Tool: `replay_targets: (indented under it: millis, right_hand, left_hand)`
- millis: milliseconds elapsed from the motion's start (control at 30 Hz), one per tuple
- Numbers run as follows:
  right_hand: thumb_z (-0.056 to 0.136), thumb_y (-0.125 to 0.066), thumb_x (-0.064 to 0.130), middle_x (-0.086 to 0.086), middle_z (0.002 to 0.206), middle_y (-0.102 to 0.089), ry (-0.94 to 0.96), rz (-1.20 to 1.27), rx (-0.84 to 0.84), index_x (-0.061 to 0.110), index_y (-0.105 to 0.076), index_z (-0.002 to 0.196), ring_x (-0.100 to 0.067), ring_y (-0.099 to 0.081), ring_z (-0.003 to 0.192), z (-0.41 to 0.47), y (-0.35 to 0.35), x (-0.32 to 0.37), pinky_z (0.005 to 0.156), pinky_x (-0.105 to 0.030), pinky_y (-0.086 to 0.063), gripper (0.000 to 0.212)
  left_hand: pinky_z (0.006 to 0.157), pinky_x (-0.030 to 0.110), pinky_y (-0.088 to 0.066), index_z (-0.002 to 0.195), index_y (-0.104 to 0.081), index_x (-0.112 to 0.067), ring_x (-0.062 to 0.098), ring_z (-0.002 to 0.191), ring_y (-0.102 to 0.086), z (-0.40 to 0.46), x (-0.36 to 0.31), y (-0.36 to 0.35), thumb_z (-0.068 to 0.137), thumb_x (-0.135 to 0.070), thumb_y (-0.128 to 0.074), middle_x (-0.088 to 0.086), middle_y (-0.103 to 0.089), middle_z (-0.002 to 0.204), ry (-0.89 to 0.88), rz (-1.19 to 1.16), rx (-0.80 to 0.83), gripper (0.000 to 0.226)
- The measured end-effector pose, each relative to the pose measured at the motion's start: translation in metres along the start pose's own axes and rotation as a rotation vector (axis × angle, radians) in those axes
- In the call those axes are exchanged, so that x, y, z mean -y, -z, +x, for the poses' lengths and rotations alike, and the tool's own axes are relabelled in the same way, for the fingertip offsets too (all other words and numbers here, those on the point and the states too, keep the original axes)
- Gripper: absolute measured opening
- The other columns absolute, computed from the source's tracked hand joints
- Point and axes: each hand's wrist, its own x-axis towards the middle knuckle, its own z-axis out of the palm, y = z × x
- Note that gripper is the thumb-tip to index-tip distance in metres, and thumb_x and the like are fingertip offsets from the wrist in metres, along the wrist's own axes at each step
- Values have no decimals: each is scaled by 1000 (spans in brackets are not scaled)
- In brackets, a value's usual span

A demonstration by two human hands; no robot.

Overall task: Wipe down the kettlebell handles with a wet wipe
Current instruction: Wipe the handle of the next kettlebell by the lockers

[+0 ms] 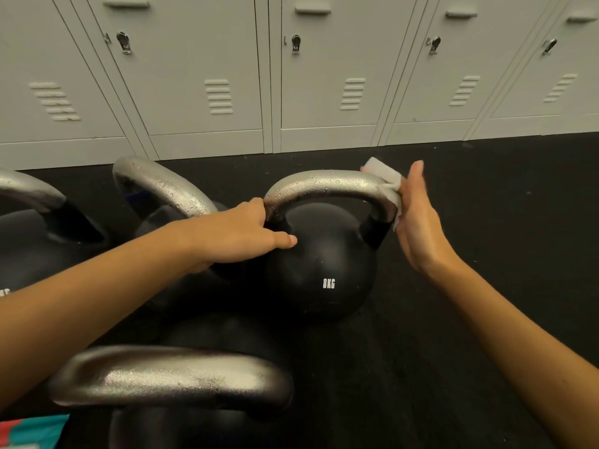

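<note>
Black floor (453, 319), right hand (418, 225) pressing wipe (387, 183) on handle (327, 184)

A black kettlebell (324, 264) marked 8KG stood upright on the dark floor, its silver handle (327, 184) beaded with droplets. A white wet wipe (387, 183) lay folded against the handle's right bend, seemingly wrapped partway around it.

Four black kettlebells with silver handles stood on a dark floor (453, 319) before grey lockers (207, 76): one marked 8KG (324, 264) at centre, two (168, 202) (29, 234) to its left, a fourth (175, 384) nearest the camera
</note>
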Motion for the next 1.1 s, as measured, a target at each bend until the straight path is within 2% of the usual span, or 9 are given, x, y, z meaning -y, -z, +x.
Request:
replay_targets:
  millis: [67, 167, 267, 333, 433, 633, 767, 867, 1100]
  right_hand:
    - [105, -16, 48, 15, 110, -72, 52, -64, -59, 32, -59, 128, 9, -62, 105, -3, -6, -3, 82, -4, -43, 51]
    - [106, -20, 44, 12, 134, -57, 116, -81, -131, 31, -44, 145, 11, -52, 119, -12, -9, -23, 92, -5, -41, 47]
    - [107, -18, 42, 23, 128, -55, 89, -32, -138, 30, -38, 147, 20, -50, 114, -18, -8, -38, 90, -4, -38, 46]
    - [107, -19, 40, 33, 119, -53, 78, -20, -164, 39, -41, 138, 24, -49, 107, -18, -9, -37, 88, -3, -36, 38]
    - [108, -22, 39, 12, 121, -63, 120, -46, -183, 30, -52, 134, 10, -57, 110, -15, -13, -26, 89, -8, -44, 42]
    - [107, -24, 41, 10, 135, -54, 268, -161, -192, 33, -48, 138, 1, -49, 126, -14, -20, -15, 107, -19, -37, 40]
    - [105, -26, 42, 12, 148, -42, 287, -196, -189, 46, -34, 139, 5, -39, 134, -23, -17, -32, 112, -17, -32, 36]
    - [105, -23, 43, 18, 137, -47, 218, -180, -178, 38, -33, 145, 15, -43, 124, -22, -13, -36, 102, -6, -35, 42]
    - [108, -23, 37, 7, 108, -68, 179, -216, -171, 32, -64, 117, -5, -63, 102, -2, -15, -4, 84, -12, -44, 43]
  left_hand:
    - [101, 45, -45, 126, -44, -19, 21, 117, -57, 0, 1, -2, 52, -73, -64, 0, -56, 128, -10, 79, -15, 94]
    - [103, 45, -44, 127, -41, -16, 22, 121, -53, -4, 0, -4, 76, -61, -63, 3, -52, 131, -61, 206, -38, 71]
    - [102, 44, -43, 127, -40, -15, 21, 121, -52, -6, -1, -6, 85, -52, -61, 4, -50, 131, -93, 271, -63, 59]
    - [102, 44, -44, 126, -39, -16, 21, 121, -52, -8, -1, -7, 86, -51, -61, 4, -49, 131, -102, 284, -69, 58]
    - [99, 40, -44, 126, -38, -13, 21, 116, -52, -9, -4, -8, 88, -49, -60, 5, -49, 128, -102, 310, -74, 57]
    - [101, 42, -44, 127, -40, -13, 22, 118, -53, -8, -4, -5, 85, -53, -61, 4, -50, 128, -94, 296, -55, 61]
    - [103, 45, -44, 126, -42, -17, 22, 122, -53, -11, -2, -3, 66, -68, -55, 4, -52, 132, -92, 244, -43, 80]
    - [103, 45, -44, 128, -41, -16, 22, 122, -53, -11, -3, -3, 66, -69, -55, 4, -51, 134, -86, 225, -37, 83]
    - [103, 45, -44, 127, -42, -14, 23, 123, -53, -5, 2, -5, 82, -55, -63, 6, -51, 132, -101, 241, -64, 64]
